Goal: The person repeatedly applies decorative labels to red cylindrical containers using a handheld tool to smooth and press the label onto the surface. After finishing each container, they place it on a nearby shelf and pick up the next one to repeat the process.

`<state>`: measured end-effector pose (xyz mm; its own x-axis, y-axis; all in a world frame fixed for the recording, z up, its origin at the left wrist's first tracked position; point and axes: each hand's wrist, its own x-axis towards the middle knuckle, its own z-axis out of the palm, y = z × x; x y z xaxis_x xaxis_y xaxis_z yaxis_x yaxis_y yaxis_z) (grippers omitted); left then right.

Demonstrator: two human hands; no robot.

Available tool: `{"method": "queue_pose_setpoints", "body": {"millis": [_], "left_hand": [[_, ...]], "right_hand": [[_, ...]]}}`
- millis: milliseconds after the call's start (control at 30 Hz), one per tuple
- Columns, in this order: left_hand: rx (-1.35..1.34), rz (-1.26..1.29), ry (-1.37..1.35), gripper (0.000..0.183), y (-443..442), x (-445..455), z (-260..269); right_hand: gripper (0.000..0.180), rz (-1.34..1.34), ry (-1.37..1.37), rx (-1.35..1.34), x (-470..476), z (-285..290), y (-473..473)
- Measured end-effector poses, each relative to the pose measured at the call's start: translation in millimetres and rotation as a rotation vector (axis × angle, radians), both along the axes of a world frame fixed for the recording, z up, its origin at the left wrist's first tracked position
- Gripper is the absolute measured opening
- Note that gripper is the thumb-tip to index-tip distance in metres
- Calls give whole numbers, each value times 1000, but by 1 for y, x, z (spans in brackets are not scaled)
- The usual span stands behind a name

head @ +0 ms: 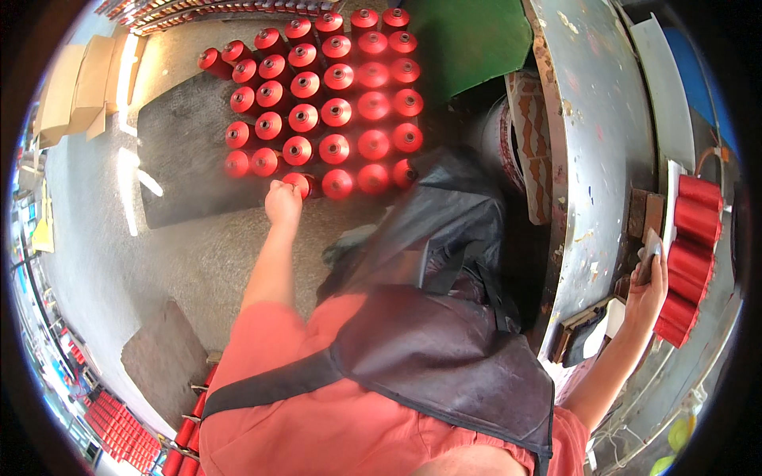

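Observation:
Rows of upright red cylinders with pale rings on top [304, 84] stand on the floor on a dark mat [178, 137]. My left hand [284, 201] has its fingers closed on the top of the nearest-row red cylinder [296, 184]. At the far right, my right hand [650, 279] holds a flat, greyish tool [649, 256], partly hidden by the fingers, beside several red cylinders lying side by side [690, 262] on a white-edged holder. What the flat tool is, I cannot tell.
A paint-spotted metal table [601, 119] runs along the right. Beneath its edge sits a round container [500, 137]. A green sheet [470, 41] lies at the top. Cardboard boxes [89, 89] stand upper left, a brown board [165, 363] lower left. More red cylinders [122, 425] are farther off.

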<state>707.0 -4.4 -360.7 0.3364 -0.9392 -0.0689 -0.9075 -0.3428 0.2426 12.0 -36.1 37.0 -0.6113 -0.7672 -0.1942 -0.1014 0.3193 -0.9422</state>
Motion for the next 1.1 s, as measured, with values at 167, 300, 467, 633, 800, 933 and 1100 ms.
{"method": "queue_pose_setpoints", "body": {"millis": [167,300,467,633,800,933,1100], "left_hand": [[56,9,-27,23,0,-13,-28],[98,-70,-69,19,3,-7,-38],[97,-101,-15,25,3,-1,-40],[172,-158,-54,35,-5,-1,-17],[127,-27,13,39,-33,1,15],[-28,-1,249,34,-84,-11,48],[-102,156,800,25,-147,-70,125]], "right_hand": [[38,-75,-99,-16,-22,-4,44],[36,-65,-130,-70,-8,-6,57],[36,-16,-139,-99,23,-7,50],[31,-44,-191,-235,4,26,55],[28,-270,110,-67,-62,84,65],[40,-389,711,-26,-139,111,63],[42,-566,1446,333,-231,138,76]]}}
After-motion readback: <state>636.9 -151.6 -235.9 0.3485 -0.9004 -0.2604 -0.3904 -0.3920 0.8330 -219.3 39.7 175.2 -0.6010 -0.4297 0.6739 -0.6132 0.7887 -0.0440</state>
